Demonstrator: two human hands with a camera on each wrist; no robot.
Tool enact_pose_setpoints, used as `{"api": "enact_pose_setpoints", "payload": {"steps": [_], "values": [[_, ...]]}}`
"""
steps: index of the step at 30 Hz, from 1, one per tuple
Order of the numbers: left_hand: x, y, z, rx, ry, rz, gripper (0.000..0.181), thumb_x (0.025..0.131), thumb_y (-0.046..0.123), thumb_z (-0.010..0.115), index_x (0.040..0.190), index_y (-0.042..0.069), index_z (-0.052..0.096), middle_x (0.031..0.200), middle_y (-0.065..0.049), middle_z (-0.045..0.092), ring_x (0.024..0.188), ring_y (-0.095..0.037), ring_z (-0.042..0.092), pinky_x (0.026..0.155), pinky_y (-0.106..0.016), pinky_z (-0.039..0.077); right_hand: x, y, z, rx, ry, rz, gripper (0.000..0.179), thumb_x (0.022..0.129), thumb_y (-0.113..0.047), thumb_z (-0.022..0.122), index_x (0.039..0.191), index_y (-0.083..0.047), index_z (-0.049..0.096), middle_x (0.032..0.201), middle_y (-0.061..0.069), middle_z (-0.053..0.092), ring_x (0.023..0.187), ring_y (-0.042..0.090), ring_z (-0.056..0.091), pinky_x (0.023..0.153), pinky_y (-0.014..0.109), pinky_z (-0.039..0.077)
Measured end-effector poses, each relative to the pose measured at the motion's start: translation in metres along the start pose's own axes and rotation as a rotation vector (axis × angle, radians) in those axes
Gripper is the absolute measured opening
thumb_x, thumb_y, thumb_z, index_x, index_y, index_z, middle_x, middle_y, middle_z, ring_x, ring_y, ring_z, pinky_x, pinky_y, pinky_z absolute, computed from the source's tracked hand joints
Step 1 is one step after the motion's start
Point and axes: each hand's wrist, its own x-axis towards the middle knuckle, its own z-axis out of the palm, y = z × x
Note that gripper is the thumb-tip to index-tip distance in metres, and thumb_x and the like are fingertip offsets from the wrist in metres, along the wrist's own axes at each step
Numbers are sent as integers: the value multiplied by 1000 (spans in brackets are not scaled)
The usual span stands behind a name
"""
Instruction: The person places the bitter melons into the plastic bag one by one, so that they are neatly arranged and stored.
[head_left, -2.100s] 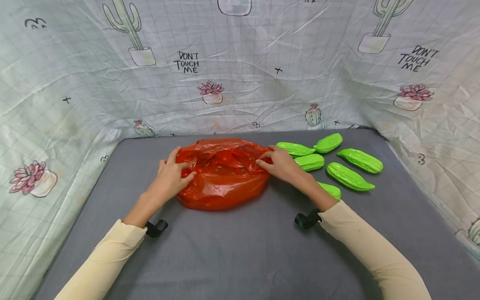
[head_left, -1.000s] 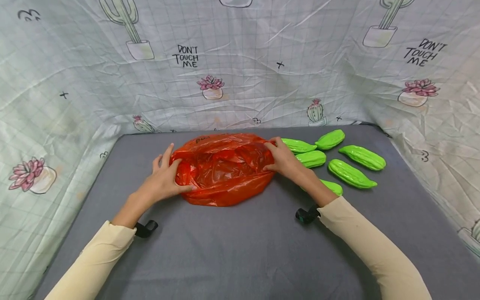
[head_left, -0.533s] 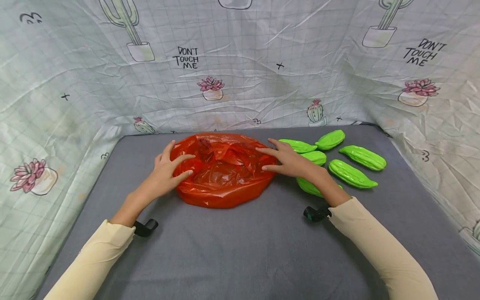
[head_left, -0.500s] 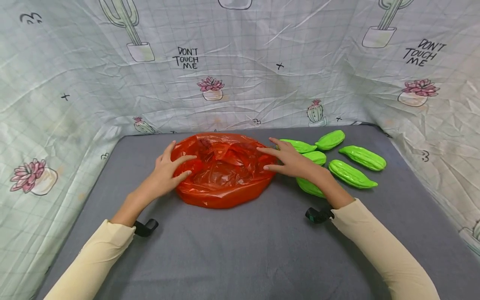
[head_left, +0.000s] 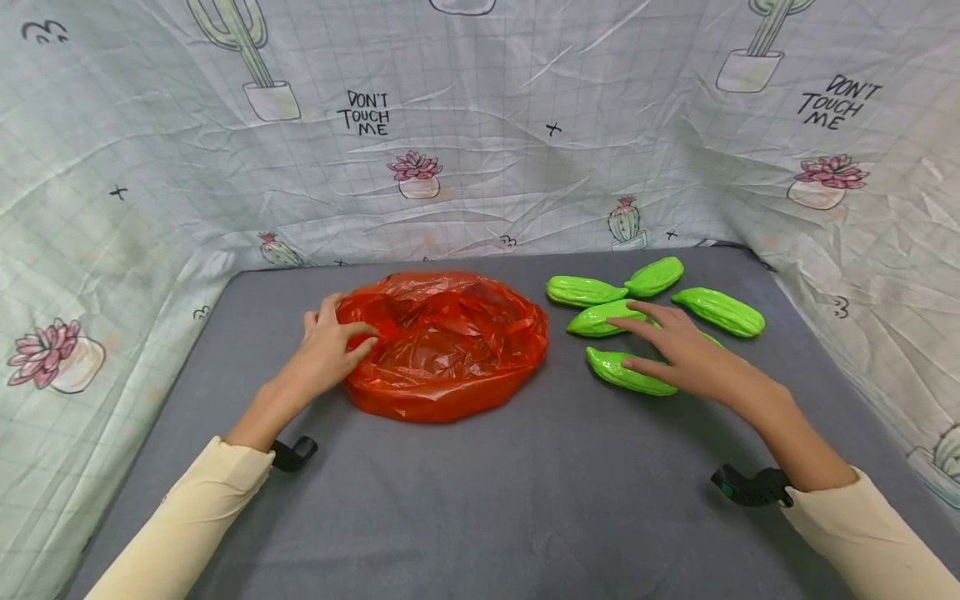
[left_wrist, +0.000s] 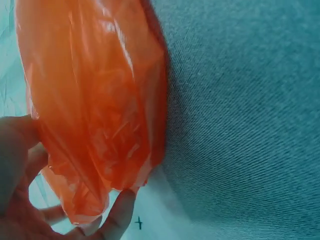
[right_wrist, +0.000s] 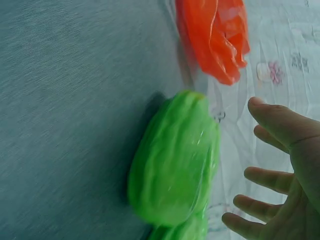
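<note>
A crinkled red plastic bag (head_left: 442, 396) lies on the grey table with its mouth spread upward. At its left rim my left hand (head_left: 326, 354) holds the plastic, thumb and fingers bent around the edge; the left wrist view shows the bag's end (left_wrist: 100, 165) between them. My right hand (head_left: 701, 362) is over the green bitter gourds with its fingers apart and nothing in them. Below its fingertips are one gourd (head_left: 606, 318) and a nearer gourd (head_left: 626, 373). Another gourd is mostly hidden behind this hand. The right wrist view shows a large gourd (right_wrist: 170, 165) beside the spread fingers.
More gourds lie farther back: one at the left (head_left: 583, 291), one in the middle (head_left: 654, 277) and one at the right (head_left: 720, 311). Printed cloth (head_left: 487, 192) hangs behind and at both sides of the grey table (head_left: 465, 508).
My right hand has left the bag's right rim and moved right, over the gourds. My left hand stays at the left rim, its fingers now more bent. The bag's mouth has shifted shape slightly.
</note>
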Motion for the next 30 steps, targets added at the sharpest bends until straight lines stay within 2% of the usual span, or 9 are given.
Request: {"api": "enact_pose_setpoints", "payload": {"steps": [4,8,11,16,20,23,25,28,30], "values": [[2,-1,-1,4,6,-15,16,97,15,68,113,13,69,149,-35,21,120,-59,32,84,-69,48,-14,8,5,2,21,-18,58,97,-28,71,148,-9,51,154,30,36,140,54,31,107,72,26],[3,-2,-1,-9,1,22,38,93,-7,54,122,15,66,151,-39,17,116,-63,35,86,-70,46,-21,15,15,0,0,-37,58,96,-28,71,147,-9,51,151,33,38,137,55,35,105,72,29],[4,-2,-1,-25,-10,26,52,91,-11,44,130,16,67,157,-39,8,116,-65,33,88,-71,42,-23,18,20,6,-21,-18,59,97,-30,70,149,-11,50,153,34,35,138,56,32,106,72,27],[5,-3,-2,-74,-10,21,40,97,-3,43,131,-1,65,158,-37,16,129,-63,28,104,-72,30,-24,19,23,23,-25,0,59,97,-29,70,149,-11,50,155,34,32,140,57,28,107,72,25],[5,-5,-5,-98,-32,48,41,99,4,53,135,-14,55,155,-35,26,139,-55,30,114,-67,25,-24,20,25,16,-26,-12,60,97,-30,70,149,-11,50,153,34,35,138,57,33,106,72,28],[4,-6,-10,-127,-71,74,52,97,5,62,144,-9,48,154,-35,26,139,-54,32,111,-67,31,-23,20,27,18,-29,-13,60,96,-30,71,150,-11,49,151,34,39,136,57,36,105,72,31],[3,-6,-13,-160,-84,85,52,96,0,61,147,-2,50,153,-37,25,139,-55,30,106,-68,36,-23,20,28,20,-28,-13,60,96,-29,71,149,-11,50,149,33,41,135,56,38,104,72,33],[2,-5,-16,-173,-69,97,47,94,-11,51,137,4,62,148,-42,29,138,-56,30,102,-68,38,-22,20,28,16,-27,-12,59,96,-25,71,149,-10,50,147,30,45,134,53,42,104,70,35],[2,-4,-15,-158,-47,75,43,94,-12,44,126,1,70,143,-42,34,134,-54,35,100,-64,40,-22,19,28,21,-30,-14,58,97,-23,71,149,-9,50,145,27,48,132,50,45,103,68,38]]}}
